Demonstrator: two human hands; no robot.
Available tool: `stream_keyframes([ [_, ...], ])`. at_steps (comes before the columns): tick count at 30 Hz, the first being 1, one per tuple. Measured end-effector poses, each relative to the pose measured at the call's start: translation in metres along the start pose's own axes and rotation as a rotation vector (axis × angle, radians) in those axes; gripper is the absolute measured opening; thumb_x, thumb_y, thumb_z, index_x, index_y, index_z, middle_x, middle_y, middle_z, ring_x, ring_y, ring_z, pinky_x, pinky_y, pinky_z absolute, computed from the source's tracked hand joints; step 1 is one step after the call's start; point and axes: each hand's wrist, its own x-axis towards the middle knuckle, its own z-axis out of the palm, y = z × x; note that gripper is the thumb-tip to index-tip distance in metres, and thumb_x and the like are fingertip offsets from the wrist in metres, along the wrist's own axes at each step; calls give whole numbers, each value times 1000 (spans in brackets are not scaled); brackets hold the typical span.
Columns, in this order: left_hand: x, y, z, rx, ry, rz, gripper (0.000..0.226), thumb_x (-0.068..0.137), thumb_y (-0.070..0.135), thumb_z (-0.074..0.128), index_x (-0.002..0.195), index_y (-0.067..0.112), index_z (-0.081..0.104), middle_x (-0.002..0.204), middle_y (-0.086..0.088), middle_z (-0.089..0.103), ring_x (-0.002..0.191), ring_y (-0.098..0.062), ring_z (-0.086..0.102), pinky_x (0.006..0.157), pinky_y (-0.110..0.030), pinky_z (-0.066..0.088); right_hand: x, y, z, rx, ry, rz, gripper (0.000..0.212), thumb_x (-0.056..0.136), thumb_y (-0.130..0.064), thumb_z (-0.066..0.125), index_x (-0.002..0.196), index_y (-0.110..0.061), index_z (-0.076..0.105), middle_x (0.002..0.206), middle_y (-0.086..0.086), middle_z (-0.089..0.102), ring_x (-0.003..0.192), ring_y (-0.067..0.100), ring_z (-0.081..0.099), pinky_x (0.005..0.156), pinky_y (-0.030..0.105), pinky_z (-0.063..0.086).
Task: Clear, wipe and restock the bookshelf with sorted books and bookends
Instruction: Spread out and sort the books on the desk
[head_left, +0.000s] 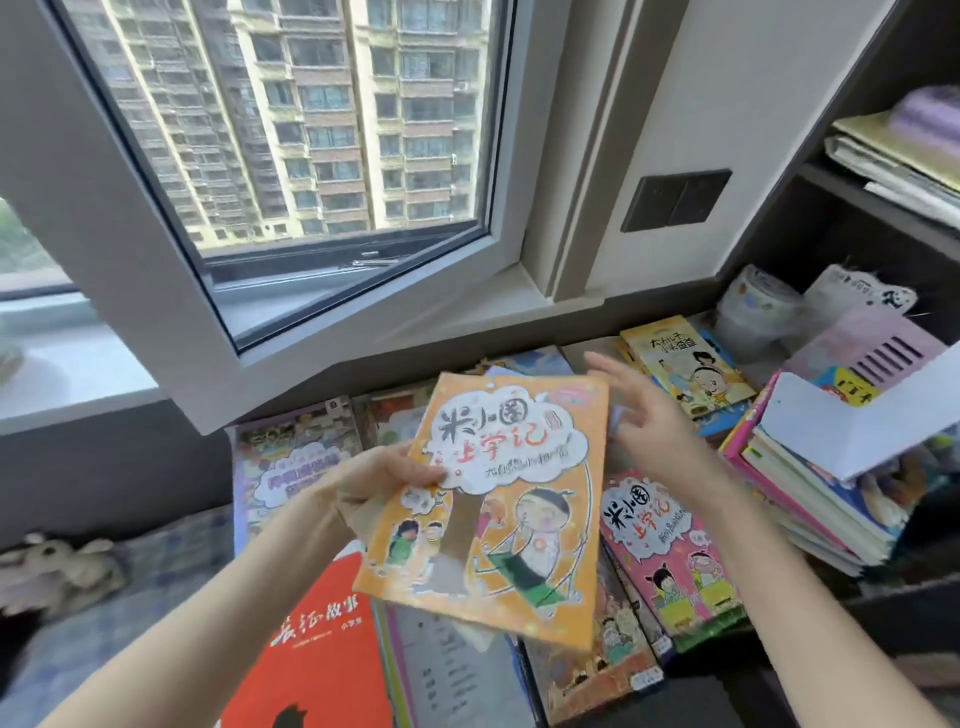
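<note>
My left hand (382, 480) grips an orange children's book (493, 509) by its left edge, thumb on the cover, and holds it above several books spread flat below. My right hand (649, 410) hovers just right of the book's top corner with its fingers spread, holding nothing. Beneath lie a red book (317, 649), a pink book (670, 551), a purple-edged book (291, 457) and a yellow book (685, 369). The dark bookshelf (852, 197) stands at the right.
A tilted stack of books (810, 499) leans at the right under a white sheet of paper (872, 415). A pink slotted holder (867, 348) and plastic-wrapped items sit at the shelf's foot. Papers lie on the upper shelf. An open window sash (291, 218) juts inward at the left.
</note>
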Motion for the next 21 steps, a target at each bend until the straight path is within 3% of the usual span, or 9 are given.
stream_keyframes([
  [3, -10, -2, 4, -27, 48, 28, 103, 48, 19, 92, 138, 3, 43, 129, -26, 55, 112, -40, 59, 100, -60, 43, -9, 8, 19, 361, 77, 318, 27, 102, -28, 41, 128, -26, 49, 97, 6, 72, 73, 16, 70, 55, 27, 53],
  [5, -15, -5, 8, -93, 60, 15, 75, 67, -2, 76, 134, 4, 43, 111, -23, 65, 85, -33, 70, 73, -51, 58, -20, 16, 33, 290, -57, 398, 42, 90, -55, 50, 120, -26, 54, 105, 4, 72, 85, 17, 69, 65, 29, 54],
  [6, -16, -6, 10, -79, 84, 26, 59, 74, -8, 69, 127, 4, 46, 100, -19, 69, 74, -29, 71, 62, -44, 58, -26, 20, 42, 188, -73, 412, 46, 84, -57, 60, 116, -25, 58, 110, 2, 71, 92, 16, 68, 73, 31, 54],
  [9, -25, -13, 21, 32, 172, 75, 33, 83, 6, 65, 114, 12, 53, 94, -13, 73, 74, -26, 72, 63, -38, 58, -37, 40, 65, 106, 23, 447, 30, 78, -27, 78, 99, -9, 68, 101, 9, 73, 92, 23, 69, 87, 46, 54],
  [11, -30, -23, 20, 80, 226, 90, 37, 82, 39, 62, 114, 21, 58, 107, -9, 72, 91, -25, 70, 82, -40, 56, -41, 50, 73, -12, 89, 430, 44, 77, -33, 78, 108, -4, 66, 108, 9, 71, 102, 26, 66, 93, 49, 51],
  [13, -30, -34, 17, 29, 261, 49, 48, 84, 58, 53, 116, 23, 59, 112, -8, 70, 99, -28, 69, 89, -44, 54, -44, 55, 75, -150, 114, 386, 42, 83, -35, 71, 109, -4, 63, 107, 10, 69, 102, 27, 64, 91, 48, 50],
  [17, -28, -47, 25, 10, 299, 12, 36, 96, 46, 45, 109, 16, 60, 96, -9, 74, 77, -25, 71, 68, -40, 60, -49, 56, 69, -224, 179, 311, 36, 92, -23, 62, 101, 11, 57, 102, 29, 62, 96, 42, 59, 82, 52, 49],
  [19, -25, -52, 29, -7, 338, 13, 26, 97, 38, 49, 108, 17, 58, 90, -9, 75, 71, -24, 70, 62, -37, 59, -51, 48, 59, -203, 213, 294, 26, 93, -18, 61, 96, 8, 60, 95, 24, 66, 88, 36, 63, 76, 45, 52],
  [21, -23, -54, 30, -73, 351, 34, 17, 98, 29, 51, 107, 16, 56, 86, -10, 74, 68, -24, 70, 58, -37, 59, -52, 37, 44, -173, 270, 296, 16, 92, -13, 61, 79, -3, 61, 71, 2, 67, 69, 20, 62, 61, 28, 48],
])
